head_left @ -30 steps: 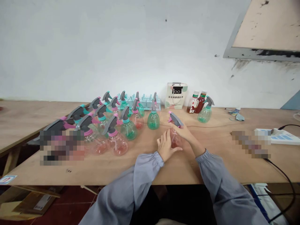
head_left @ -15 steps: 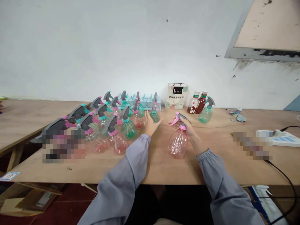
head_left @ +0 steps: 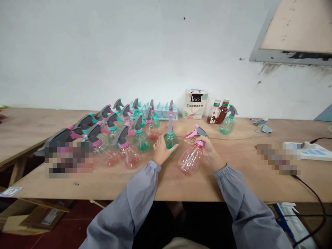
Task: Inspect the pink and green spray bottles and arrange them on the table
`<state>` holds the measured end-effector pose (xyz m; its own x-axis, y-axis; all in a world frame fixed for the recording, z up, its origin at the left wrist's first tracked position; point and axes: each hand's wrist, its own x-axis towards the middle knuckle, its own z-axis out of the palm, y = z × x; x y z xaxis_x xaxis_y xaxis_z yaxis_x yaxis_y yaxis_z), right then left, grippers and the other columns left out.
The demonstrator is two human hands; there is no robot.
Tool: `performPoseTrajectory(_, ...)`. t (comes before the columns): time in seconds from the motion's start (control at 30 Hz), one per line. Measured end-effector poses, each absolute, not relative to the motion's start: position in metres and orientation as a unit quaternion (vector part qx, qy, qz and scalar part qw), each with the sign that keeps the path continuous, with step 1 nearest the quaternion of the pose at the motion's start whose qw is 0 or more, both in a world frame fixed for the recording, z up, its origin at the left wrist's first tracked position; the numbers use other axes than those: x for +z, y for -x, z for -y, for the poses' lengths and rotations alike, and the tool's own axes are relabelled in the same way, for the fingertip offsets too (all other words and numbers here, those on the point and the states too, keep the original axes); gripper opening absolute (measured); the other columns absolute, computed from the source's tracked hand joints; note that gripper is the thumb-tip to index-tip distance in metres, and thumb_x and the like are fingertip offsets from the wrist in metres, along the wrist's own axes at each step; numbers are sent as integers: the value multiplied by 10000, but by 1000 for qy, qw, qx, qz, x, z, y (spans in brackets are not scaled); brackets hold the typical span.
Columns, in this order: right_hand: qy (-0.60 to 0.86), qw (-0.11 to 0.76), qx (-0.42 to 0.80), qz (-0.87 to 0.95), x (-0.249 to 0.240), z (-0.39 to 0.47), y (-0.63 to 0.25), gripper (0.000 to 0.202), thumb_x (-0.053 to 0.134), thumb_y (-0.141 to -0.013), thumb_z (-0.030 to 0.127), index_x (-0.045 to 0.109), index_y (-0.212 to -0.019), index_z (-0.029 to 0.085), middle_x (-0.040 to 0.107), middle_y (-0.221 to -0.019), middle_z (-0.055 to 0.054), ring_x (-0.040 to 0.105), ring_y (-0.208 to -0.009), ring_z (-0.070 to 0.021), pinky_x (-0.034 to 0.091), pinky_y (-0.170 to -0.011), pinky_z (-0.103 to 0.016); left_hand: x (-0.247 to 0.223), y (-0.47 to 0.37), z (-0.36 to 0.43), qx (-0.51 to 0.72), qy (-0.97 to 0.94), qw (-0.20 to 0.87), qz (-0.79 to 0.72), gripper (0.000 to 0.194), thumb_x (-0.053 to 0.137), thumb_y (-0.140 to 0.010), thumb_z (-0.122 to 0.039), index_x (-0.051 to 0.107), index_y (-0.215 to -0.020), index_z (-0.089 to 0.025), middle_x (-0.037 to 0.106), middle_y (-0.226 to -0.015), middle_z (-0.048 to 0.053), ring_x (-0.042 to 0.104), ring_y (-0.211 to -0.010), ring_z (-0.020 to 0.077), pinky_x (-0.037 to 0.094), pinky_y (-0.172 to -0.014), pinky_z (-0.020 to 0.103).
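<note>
Left hand cups transparent green plastic spray bottle; right hand grips tilted transparent pink plastic spray bottle by neck. Brown wooden table beneath, pale wall ahead. Beyond hands: one printed paper bag, two labelled bottles.
</note>
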<state>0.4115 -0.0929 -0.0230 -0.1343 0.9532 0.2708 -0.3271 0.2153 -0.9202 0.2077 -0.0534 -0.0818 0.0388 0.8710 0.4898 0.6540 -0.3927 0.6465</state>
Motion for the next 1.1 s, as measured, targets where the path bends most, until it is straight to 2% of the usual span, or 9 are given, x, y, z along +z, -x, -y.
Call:
performPoseTrajectory(0.1, 317, 588, 535, 518, -25, 91, -412, 206, 576, -600, 319, 668, -770, 246, 727, -790, -38, 716, -856, -272, 583, -846, -430, -81, -205, 55, 432, -714, 132, -534, 780, 762, -762, -502, 393, -1395, -234, 524, -1434, 165, 468, -1385, 327, 315, -1119, 471)
performPoseTrajectory(0.23, 305, 614, 498, 531, -23, 88, -412, 67, 549, -559, 320, 554, -575, 255, 564, -566, -21, 594, -584, -216, 548, -684, -395, -77, -209, 55, 425, -715, 139, -537, 778, 785, -738, -492, 395, -1360, -236, 541, -1406, 156, 476, -1376, 322, 292, -1120, 476)
performPoseTrajectory(0.3, 298, 629, 486, 528, -21, 88, -412, 54, 540, -547, 309, 547, -571, 261, 559, -557, -27, 604, -608, -231, 540, -673, -396, -76, -210, 56, 425, -716, 139, -536, 775, 784, -738, -497, 390, -1355, -241, 544, -1402, 153, 474, -1378, 319, 281, -1120, 477)
performPoseTrajectory(0.43, 290, 626, 500, 524, -20, 88, -408, 175, 537, -535, 289, 611, -692, 262, 681, -701, -47, 682, -804, -280, 559, -755, -413, -75, -210, 59, 418, -715, 152, -539, 787, 781, -743, -489, 375, -1368, -238, 531, -1423, 163, 465, -1383, 317, 270, -1124, 483)
performPoseTrajectory(0.5, 288, 622, 510, 519, -21, 89, -407, 191, 545, -538, 284, 622, -711, 257, 691, -716, -40, 675, -762, -260, 562, -725, -393, -74, -210, 59, 415, -715, 156, -541, 790, 776, -749, -489, 369, -1375, -233, 525, -1433, 167, 460, -1385, 316, 264, -1129, 490)
performPoseTrajectory(0.67, 249, 652, 520, 492, -22, 90, -406, 73, 565, -531, 234, 576, -601, 223, 587, -547, 0, 551, -511, -151, 505, -552, -298, -74, -211, 59, 414, -712, 159, -544, 798, 781, -747, -489, 363, -1377, -233, 516, -1443, 166, 441, -1402, 319, 255, -1138, 495)
performPoseTrajectory(0.8, 248, 628, 564, 475, -23, 89, -402, 201, 567, -503, 198, 631, -692, 216, 684, -660, -25, 651, -638, -198, 534, -596, -315, -75, -211, 58, 417, -713, 161, -541, 788, 788, -746, -473, 369, -1371, -238, 516, -1445, 160, 445, -1400, 318, 262, -1136, 491)
performPoseTrajectory(0.9, 252, 613, 576, 479, -24, 90, -397, 246, 579, -530, 200, 661, -760, 227, 732, -753, -32, 690, -729, -228, 553, -636, -331, -76, -210, 58, 421, -712, 160, -538, 792, 783, -749, -481, 366, -1376, -237, 517, -1445, 160, 447, -1399, 318, 264, -1136, 492)
performPoseTrajectory(1.1, 231, 630, 572, 472, -25, 92, -399, 100, 551, -531, 231, 605, -614, 214, 623, -557, -9, 588, -522, -161, 522, -535, -293, -76, -210, 57, 421, -715, 156, -536, 793, 788, -747, -474, 372, -1376, -227, 530, -1430, 162, 455, -1394, 323, 268, -1136, 496)
